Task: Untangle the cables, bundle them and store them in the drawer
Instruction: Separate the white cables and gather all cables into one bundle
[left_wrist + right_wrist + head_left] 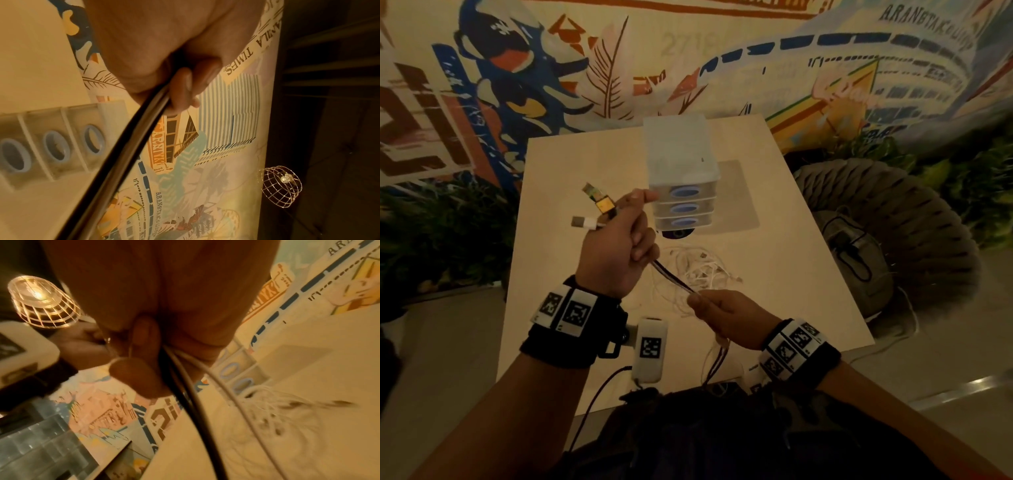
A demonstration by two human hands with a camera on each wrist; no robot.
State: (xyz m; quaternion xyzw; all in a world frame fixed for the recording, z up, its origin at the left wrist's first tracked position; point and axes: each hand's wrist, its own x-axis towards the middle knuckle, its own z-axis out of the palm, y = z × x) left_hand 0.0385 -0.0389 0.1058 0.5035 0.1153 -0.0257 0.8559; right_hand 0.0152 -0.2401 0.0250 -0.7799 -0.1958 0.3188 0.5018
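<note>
My left hand (619, 240) is raised above the table and grips a bunch of cables, with a white plug (585, 223) and a dark plug (604, 205) sticking out past its fingers. The black and white cable strands (674, 278) run taut from it down to my right hand (719, 313), which pinches them between thumb and fingers. The left wrist view shows the black cable (131, 142) leaving the fist. Below the right hand the strands (191, 402) hang toward my lap. A tangle of white cables (702, 270) lies on the table in front of the small plastic drawer unit (683, 178), whose drawers are closed.
The pale table (571, 178) stands against a painted mural wall. A dark round object (677, 233) lies at the foot of the drawers. A grey woven seat (893, 222) with a bag is at the right. A wire-cage lamp (279, 186) hangs overhead.
</note>
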